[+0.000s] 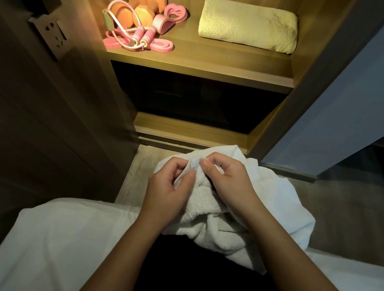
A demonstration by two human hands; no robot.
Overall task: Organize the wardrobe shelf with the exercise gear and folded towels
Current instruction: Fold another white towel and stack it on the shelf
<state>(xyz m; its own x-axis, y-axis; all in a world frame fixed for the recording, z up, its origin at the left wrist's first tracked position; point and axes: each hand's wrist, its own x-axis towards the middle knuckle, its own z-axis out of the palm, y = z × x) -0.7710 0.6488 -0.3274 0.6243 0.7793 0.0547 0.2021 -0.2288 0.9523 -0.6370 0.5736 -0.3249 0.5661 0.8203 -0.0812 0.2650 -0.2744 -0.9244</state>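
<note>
A crumpled white towel [272, 208] lies bunched on my lap in front of the wardrobe. My left hand [170, 185] pinches its edge between thumb and fingers. My right hand [227, 180] grips the same edge just beside it, fingers curled. On the lit wooden shelf [209, 62] a folded pale towel [248, 24] lies at the right. At the shelf's left sit orange dumbbells [139, 4], a pink jump rope [141, 34], a pink resistance band [161, 46] and a pink hand gripper [174, 13] in a loose heap.
Below the shelf is a dark compartment [195, 100] with a wooden bottom ledge. A wall socket [53, 36] sits on the dark panel at left. A grey open door [348, 90] stands at right. White bedding [58, 238] covers the foreground.
</note>
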